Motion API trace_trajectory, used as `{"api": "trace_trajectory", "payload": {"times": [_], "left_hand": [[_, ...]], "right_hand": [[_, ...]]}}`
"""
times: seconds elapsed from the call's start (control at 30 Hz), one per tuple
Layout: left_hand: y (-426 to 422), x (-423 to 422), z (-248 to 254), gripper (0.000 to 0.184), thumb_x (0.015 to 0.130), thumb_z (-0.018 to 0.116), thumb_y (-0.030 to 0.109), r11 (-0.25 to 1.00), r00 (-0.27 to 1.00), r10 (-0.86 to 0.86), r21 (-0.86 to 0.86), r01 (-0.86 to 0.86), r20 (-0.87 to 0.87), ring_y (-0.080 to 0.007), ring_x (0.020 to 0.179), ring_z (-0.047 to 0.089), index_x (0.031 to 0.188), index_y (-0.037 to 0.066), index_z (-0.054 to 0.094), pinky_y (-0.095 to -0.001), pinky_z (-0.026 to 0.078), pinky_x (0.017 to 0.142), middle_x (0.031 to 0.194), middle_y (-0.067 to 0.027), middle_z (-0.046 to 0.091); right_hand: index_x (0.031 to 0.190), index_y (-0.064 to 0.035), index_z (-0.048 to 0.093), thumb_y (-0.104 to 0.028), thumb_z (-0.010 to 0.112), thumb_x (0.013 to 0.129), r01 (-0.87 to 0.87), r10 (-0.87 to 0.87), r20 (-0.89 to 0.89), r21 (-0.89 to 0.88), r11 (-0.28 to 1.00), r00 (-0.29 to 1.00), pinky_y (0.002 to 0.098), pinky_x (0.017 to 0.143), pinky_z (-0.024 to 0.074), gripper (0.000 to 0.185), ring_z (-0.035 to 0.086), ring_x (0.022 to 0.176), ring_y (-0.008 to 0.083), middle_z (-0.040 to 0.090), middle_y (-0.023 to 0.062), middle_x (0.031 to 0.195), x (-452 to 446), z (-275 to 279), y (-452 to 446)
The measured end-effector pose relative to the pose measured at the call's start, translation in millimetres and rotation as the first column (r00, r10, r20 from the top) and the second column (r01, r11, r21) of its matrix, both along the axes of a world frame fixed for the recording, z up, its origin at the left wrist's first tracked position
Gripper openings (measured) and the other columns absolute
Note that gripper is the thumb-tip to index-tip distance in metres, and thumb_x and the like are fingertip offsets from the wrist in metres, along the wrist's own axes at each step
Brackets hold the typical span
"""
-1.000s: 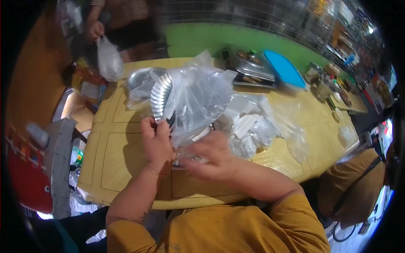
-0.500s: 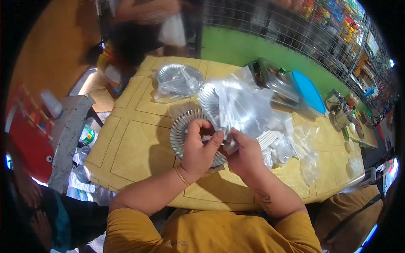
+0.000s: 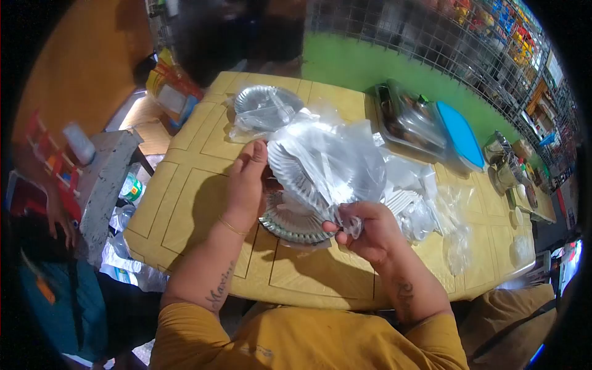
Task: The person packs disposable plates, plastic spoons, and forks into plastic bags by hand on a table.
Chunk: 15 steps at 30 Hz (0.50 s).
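Above the table I hold up a clear plastic bag point(image 3: 351, 157) with a silver plate with a fluted rim point(image 3: 287, 161) and white plastic cutlery inside. My left hand point(image 3: 246, 182) grips its left edge, thumb in front and fingers hidden behind. Lower down, my right hand point(image 3: 373, 233) pinches the bag's gathered, twisted end. Partly covered by the bag, a stack of silver fluted plates point(image 3: 295, 227) lies on the table just beneath. Another bagged silver plate point(image 3: 265, 106) with cutlery rests farther back. White forks point(image 3: 402, 202) and crumpled plastic lie to the right of my right hand.
A yellow patterned cloth covers the table point(image 3: 179, 216). Along its back right stand a clear food container point(image 3: 410, 120), a blue-lidded tub point(image 3: 459, 135) and glass jars point(image 3: 502, 172). A green wall with wire mesh point(image 3: 345, 61) closes the back. Another person's hand point(image 3: 60, 222) shows at left.
My left hand has moved from the bag's neck up and left to the bag's edge. The bag has tilted and shifted down-left over the plate stack. My right hand still grips the neck.
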<state>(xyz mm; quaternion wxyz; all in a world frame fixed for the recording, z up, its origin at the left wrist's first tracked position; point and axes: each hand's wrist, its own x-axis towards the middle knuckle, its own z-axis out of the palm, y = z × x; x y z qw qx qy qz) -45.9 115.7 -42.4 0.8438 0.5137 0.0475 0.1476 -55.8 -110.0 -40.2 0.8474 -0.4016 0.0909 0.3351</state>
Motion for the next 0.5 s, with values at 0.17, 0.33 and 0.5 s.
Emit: {"api": "trace_trajectory", "payload": {"times": [0.17, 0.33, 0.5], "left_hand": [[20.5, 18.1, -15.5, 0.019, 0.096, 0.064, 0.024, 0.999, 0.998, -0.009, 0.037, 0.007, 0.065, -0.0065, 0.067, 0.057, 0.101, 0.006, 0.065, -0.0225, 0.048, 0.057, 0.081, 0.0013, 0.062], [33.6, 18.2, -20.6, 0.013, 0.093, 0.066, 0.017, 0.989, 0.998, 0.049, 0.139, -0.044, -0.036, -0.0067, 0.062, 0.054, 0.085, 0.008, 0.061, -0.0232, 0.046, 0.057, 0.071, 0.0027, 0.057], [28.6, 19.6, -28.9, 0.016, 0.091, 0.069, 0.012, 0.926, 0.979, -0.017, 0.372, -0.061, 0.205, -0.0075, 0.067, 0.053, 0.081, 0.007, 0.058, -0.0218, 0.044, 0.062, 0.077, 0.002, 0.055]], "right_hand": [[0.11, 0.0051, 0.045, 0.001, 0.055, 0.086, -0.03, 0.031, 0.009, -0.075, 0.997, 0.999, 0.0358, 0.048, 0.0524, 0.027, 0.067, 0.083, 0.0416, 0.054, 0.0194, 0.09, 7.9, -1.0, -6.2], [0.114, 0.0064, 0.043, -0.001, 0.055, 0.088, 0.01, -0.012, -0.023, -0.063, 0.998, 1.0, 0.0332, 0.052, 0.0553, 0.03, 0.066, 0.08, 0.0389, 0.054, 0.0223, 0.096, 14.5, -5.5, -11.6], [0.1, 0.0082, 0.051, -0.006, 0.051, 0.09, 0.274, -0.276, -0.064, -0.047, 0.961, 0.959, 0.033, 0.054, 0.0576, 0.017, 0.067, 0.078, 0.032, 0.062, 0.0215, 0.09, 11.8, -0.2, 0.0]]}}
